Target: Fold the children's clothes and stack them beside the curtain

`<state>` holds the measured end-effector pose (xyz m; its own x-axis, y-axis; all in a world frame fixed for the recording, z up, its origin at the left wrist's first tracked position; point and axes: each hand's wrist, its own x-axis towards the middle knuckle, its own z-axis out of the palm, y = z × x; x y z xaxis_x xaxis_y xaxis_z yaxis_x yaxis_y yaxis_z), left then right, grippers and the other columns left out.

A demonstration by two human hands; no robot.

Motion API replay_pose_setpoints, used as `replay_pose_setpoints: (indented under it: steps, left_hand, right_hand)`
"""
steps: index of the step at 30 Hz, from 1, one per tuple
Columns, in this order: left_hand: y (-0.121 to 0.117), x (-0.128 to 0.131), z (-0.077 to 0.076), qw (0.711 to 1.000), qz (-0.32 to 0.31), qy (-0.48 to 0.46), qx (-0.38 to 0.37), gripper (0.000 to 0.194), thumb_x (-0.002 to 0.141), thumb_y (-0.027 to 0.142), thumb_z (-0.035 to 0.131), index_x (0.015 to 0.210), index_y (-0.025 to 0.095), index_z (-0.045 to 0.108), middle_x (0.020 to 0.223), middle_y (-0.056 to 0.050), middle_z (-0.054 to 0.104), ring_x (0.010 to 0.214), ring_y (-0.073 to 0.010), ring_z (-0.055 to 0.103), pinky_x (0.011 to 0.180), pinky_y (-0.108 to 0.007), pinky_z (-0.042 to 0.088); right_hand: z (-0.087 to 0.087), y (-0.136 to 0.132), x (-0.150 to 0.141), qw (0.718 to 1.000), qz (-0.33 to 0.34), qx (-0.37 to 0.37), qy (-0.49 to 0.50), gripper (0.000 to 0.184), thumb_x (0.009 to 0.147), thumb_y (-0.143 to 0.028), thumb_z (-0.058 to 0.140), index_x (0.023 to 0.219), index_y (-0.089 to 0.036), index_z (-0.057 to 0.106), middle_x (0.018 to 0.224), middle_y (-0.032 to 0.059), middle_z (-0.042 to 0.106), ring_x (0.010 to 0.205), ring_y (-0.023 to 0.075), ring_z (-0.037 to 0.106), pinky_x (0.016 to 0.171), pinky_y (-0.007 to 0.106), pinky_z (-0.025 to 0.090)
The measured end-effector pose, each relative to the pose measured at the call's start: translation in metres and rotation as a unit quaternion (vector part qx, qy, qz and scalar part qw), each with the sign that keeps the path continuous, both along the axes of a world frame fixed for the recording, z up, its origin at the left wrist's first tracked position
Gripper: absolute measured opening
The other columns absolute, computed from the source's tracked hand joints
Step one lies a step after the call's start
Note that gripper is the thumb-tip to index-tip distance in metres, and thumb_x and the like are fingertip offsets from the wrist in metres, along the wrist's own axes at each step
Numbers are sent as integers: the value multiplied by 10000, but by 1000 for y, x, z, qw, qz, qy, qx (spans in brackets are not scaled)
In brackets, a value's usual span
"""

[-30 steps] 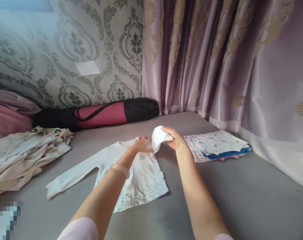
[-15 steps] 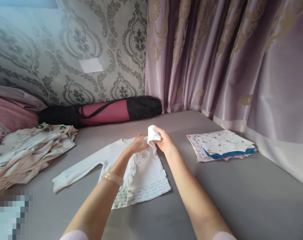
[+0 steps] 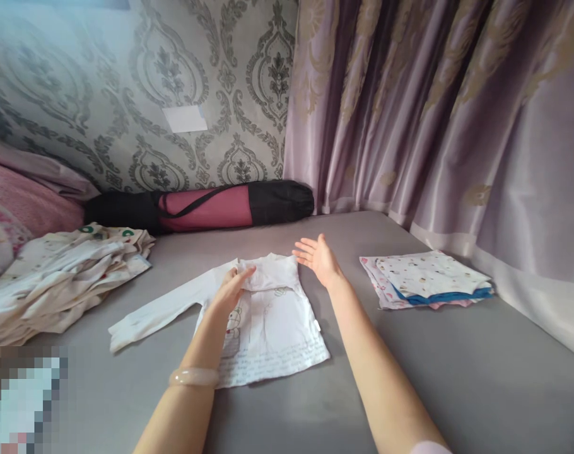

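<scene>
A small white long-sleeved shirt (image 3: pixel 272 328) lies flat on the grey bed surface (image 3: pixel 457 378). Its right sleeve is folded across the chest, while the left sleeve stretches out toward the left. My left hand (image 3: pixel 233 289) rests on the shirt's upper left part, fingers laid flat on the end of the folded sleeve. Just past the shirt's upper right corner my right hand (image 3: pixel 318 257) hovers with its fingers spread, holding nothing.
A folded stack of printed cloths (image 3: pixel 426 279) lies to the right near the curtain (image 3: pixel 433 120). A heap of pale unfolded clothes (image 3: pixel 60 277) sits at the left. A black and pink rolled bag (image 3: pixel 206 205) lies along the wall. Pink pillows (image 3: pixel 26 202) are at far left.
My right hand let go of the sleeve it held up; the sleeve now lies folded across the shirt. My left hand moved down onto it. The view shifted slightly.
</scene>
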<state>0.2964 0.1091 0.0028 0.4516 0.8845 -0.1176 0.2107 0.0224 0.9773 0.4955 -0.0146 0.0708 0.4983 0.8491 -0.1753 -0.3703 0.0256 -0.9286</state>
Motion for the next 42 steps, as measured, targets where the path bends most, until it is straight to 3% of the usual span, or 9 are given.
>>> replay_pose_setpoints:
  steps: [3, 5, 9, 13, 17, 22, 33, 38, 42]
  left_hand:
    - [0, 2, -1, 997, -9, -71, -36, 461, 680, 475, 675, 1022, 178, 588, 893, -70, 693, 824, -220, 664, 731, -329, 513]
    - [0, 2, -1, 993, -21, -113, 6, 488, 677, 426, 655, 1092, 181, 574, 920, -48, 680, 839, -205, 649, 739, -308, 502]
    - [5, -1, -5, 995, 45, -53, 78, 523, 680, 383, 624, 1155, 177, 547, 879, -21, 633, 790, -174, 608, 681, -270, 479]
    - [9, -7, -10, 989, 99, 13, 113, 642, 696, 392, 622, 1276, 153, 485, 841, -10, 587, 731, -155, 572, 661, -263, 462]
    - [12, -10, -13, 976, 76, 86, 184, 642, 718, 293, 552, 1345, 175, 476, 812, 1, 574, 680, -155, 544, 710, -298, 471]
    - [15, -13, -15, 955, 19, 140, 260, 440, 739, 205, 460, 1132, 168, 652, 1063, -88, 643, 933, -223, 607, 898, -358, 459]
    - [19, -17, -24, 897, -6, 261, 358, 454, 735, 80, 412, 1126, 161, 629, 1062, -111, 620, 1018, -231, 565, 932, -347, 437]
    - [12, -19, -19, 840, -7, 392, 375, 386, 780, 77, 429, 1092, 177, 632, 1105, -142, 576, 1100, -271, 500, 964, -381, 380]
    - [8, -19, -8, 837, -36, 409, 360, 399, 811, 85, 409, 1148, 164, 607, 1119, -152, 571, 1130, -278, 490, 971, -376, 368]
  right_hand:
    - [-11, 0, 16, 997, -74, -25, -13, 641, 996, -514, 121, 1282, -133, 550, 1355, 177, 562, 1086, 211, 641, 894, 327, 501]
    - [-21, 3, 18, 993, -94, -45, -48, 619, 1001, -495, 142, 1281, -124, 551, 1355, 177, 560, 1116, 202, 624, 909, 311, 491]
    - [-36, 11, 8, 965, -80, -106, -227, 523, 1003, -424, 224, 1292, -138, 555, 1357, 153, 563, 1220, 205, 549, 1009, 326, 417]
    - [-43, 17, -13, 881, 2, -152, -449, 486, 992, -355, 255, 1334, -149, 532, 1391, 131, 537, 1331, 208, 436, 1109, 338, 294]
    - [-53, 15, -32, 783, 95, -172, -590, 539, 986, -338, 240, 1446, -103, 394, 1549, 133, 314, 1444, 209, 230, 1171, 368, 159]
    - [-69, 10, -38, 701, 143, -228, -661, 638, 989, -420, 201, 1508, -53, 255, 1595, 131, 160, 1477, 242, 80, 1183, 431, 43]
    - [-77, 9, -37, 675, 145, -250, -679, 693, 973, -447, 213, 1518, -21, 191, 1600, 130, 102, 1479, 245, 56, 1177, 428, 27]
    - [-77, 10, -36, 671, 155, -263, -675, 681, 977, -451, 204, 1525, -47, 184, 1605, 115, 86, 1480, 235, 35, 1175, 429, 36]
    - [-63, 15, -35, 659, 188, -281, -672, 691, 975, -445, 232, 1518, -21, 183, 1599, 147, 103, 1478, 260, 45, 1171, 473, 21]
